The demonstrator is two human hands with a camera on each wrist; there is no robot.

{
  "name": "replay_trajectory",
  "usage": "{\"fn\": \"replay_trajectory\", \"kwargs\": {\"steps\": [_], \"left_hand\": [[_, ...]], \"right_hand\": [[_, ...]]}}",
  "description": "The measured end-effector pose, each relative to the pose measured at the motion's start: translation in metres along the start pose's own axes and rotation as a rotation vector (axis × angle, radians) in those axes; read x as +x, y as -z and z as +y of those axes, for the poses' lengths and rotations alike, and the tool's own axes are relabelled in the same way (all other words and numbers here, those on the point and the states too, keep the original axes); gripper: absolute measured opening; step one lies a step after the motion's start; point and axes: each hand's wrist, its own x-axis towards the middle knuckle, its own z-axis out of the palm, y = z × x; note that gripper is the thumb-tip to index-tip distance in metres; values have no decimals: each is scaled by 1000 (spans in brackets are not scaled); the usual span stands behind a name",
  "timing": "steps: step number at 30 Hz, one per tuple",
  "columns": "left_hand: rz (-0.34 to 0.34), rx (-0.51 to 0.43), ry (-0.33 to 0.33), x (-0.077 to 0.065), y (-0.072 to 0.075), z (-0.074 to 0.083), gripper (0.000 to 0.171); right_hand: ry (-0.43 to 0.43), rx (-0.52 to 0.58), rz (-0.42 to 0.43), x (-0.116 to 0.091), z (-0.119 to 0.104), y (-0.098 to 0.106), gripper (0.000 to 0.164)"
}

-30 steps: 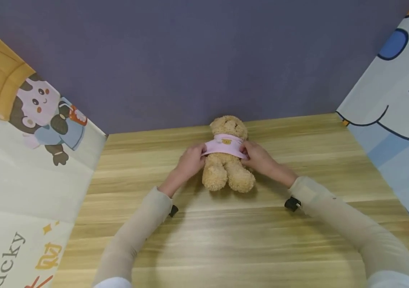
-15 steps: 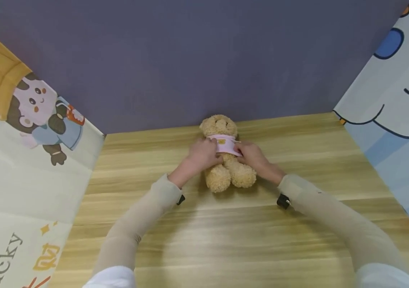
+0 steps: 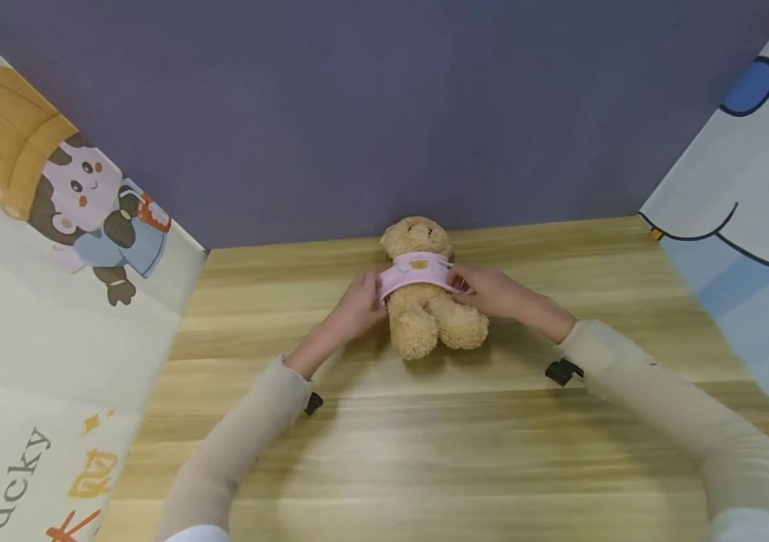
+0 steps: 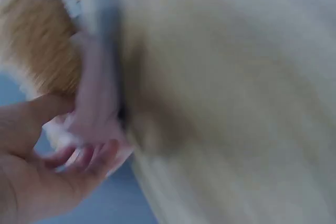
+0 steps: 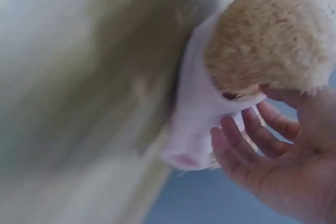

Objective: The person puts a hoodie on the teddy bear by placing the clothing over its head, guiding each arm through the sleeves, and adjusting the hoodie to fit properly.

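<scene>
A tan plush teddy bear (image 3: 417, 331) lies on its back, its head toward the dark wall and its legs toward me. It wears a pink shirt (image 3: 420, 274) with a small yellow bear print on the chest. At the shirt's left edge, my left hand (image 3: 359, 305) pinches the hem; in the left wrist view, its thumb and fingers bend around the pink cloth (image 4: 97, 100). My right hand (image 3: 493, 290) pinches the hem's right side. The right wrist view has the right hand's fingers (image 5: 236, 150) curled against the shirt, the thumb partly hidden by the bear's leg.
The bear lies on a wood-grain table (image 3: 391, 459), near its back edge. Behind stands a dark purple-grey wall (image 3: 384, 113). White panels with cartoon prints flank the table, a left panel (image 3: 12, 339) and a right panel (image 3: 709, 278).
Half a second ago, my left hand covered the shirt's left side; it has moved outward to the left edge. The hem is now spread wider. The right hand stays at the right side.
</scene>
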Motion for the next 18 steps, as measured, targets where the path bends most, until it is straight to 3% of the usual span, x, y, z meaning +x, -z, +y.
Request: {"fn": "replay_trajectory", "kwargs": {"steps": [3, 5, 9, 12, 15, 18], "left_hand": [[77, 3, -21, 0, -13, 0, 25], [140, -1, -32, 8, -21, 8, 17], [185, -97, -85, 16, -25, 27, 9], [170, -162, -120, 20, -22, 38, 8], [163, -187, -96, 25, -19, 39, 8], [192, -218, -38, 30, -18, 37, 8]], "right_hand": [[84, -64, 12, 17, -13, 0, 23], [133, -152, 23, 31, -15, 0, 26], [63, -407, 37, 50, -13, -12, 38], [3, -546, 59, 59, -8, -15, 42], [10, -554, 24, 65, -6, -7, 42], [13, -543, -67, 73, -8, 1, 49]]}}
